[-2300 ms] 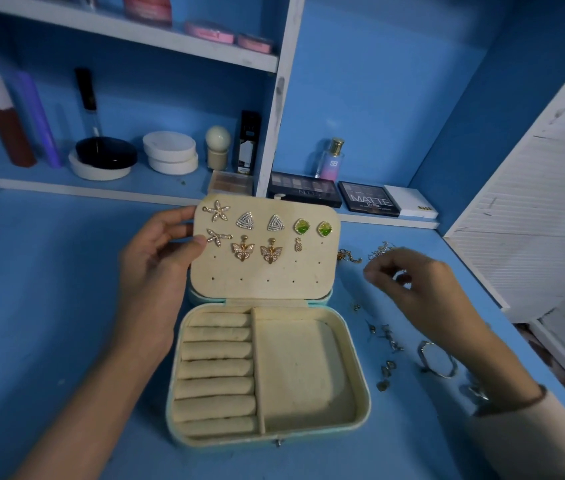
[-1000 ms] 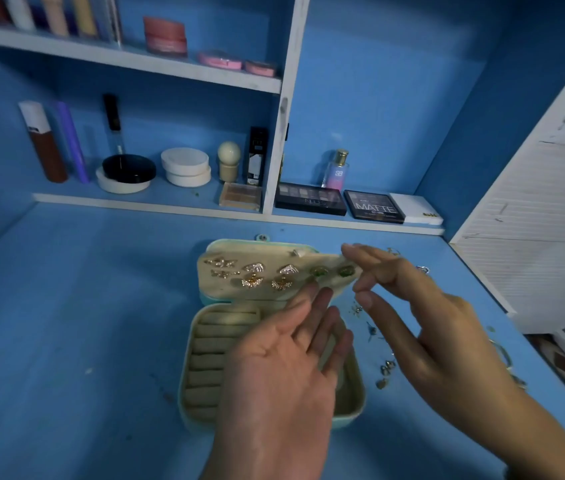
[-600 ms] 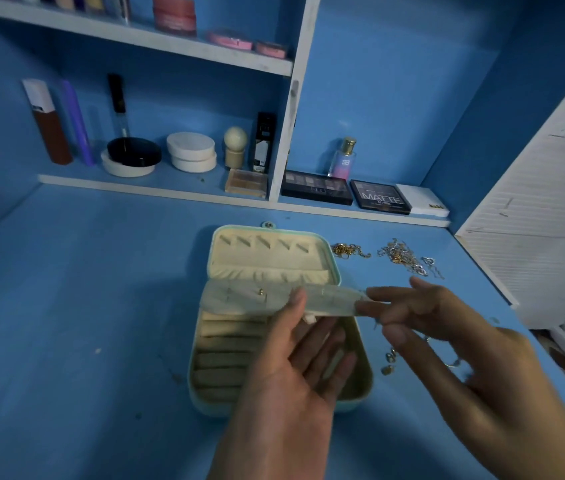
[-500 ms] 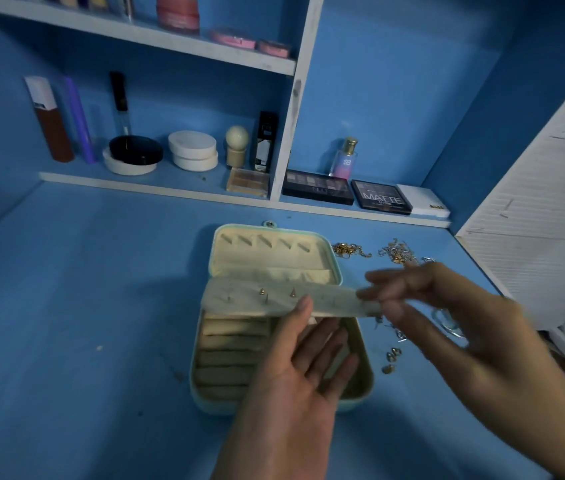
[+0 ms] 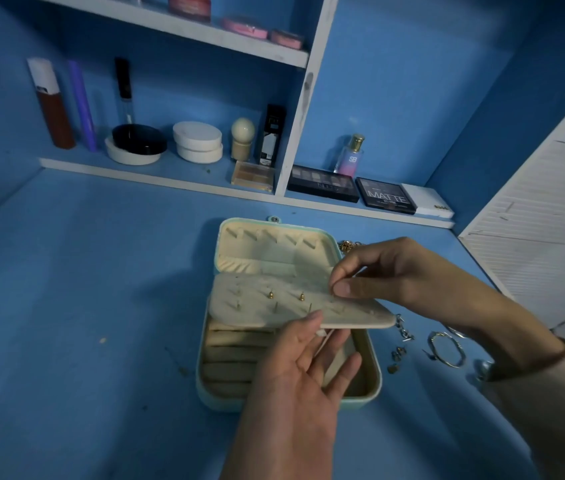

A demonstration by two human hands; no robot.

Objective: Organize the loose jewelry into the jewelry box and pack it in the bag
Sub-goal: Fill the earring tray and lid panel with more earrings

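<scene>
Cream velvet-like lining throughout the jewelry box (image 5: 360, 400), mint shell outside; it sits open on the blue table (image 5: 83, 306) directly under both hands. Earring panel (image 5: 295, 304) folded down over the tray, back face up, with post ends and two gold backs poking through.

Right hand (image 5: 409, 275): thumb and forefinger pinched together on the panel's far right corner. Left hand (image 5: 303, 372): palm up, fingers spread, fingertips propping the panel's near edge from below; not clamped on anything.

Handling judgement: panel looks thin, light, semi-stiff, hinged at the box's middle. It should flex if held by one corner only, so support at both edges suits it. Earrings hang on the hidden underside; a hard press down could bend posts or knock off backs. Grip edges, avoid the studded field.

Loose jewelry still on the table: bangle (image 5: 445, 348) and small earrings (image 5: 397, 355) just below the right wrist, gold chains (image 5: 348, 244) beyond the right hand's fingers. All small, slippery, tangle-prone; pinch pickup needed. No bag in view.
</scene>
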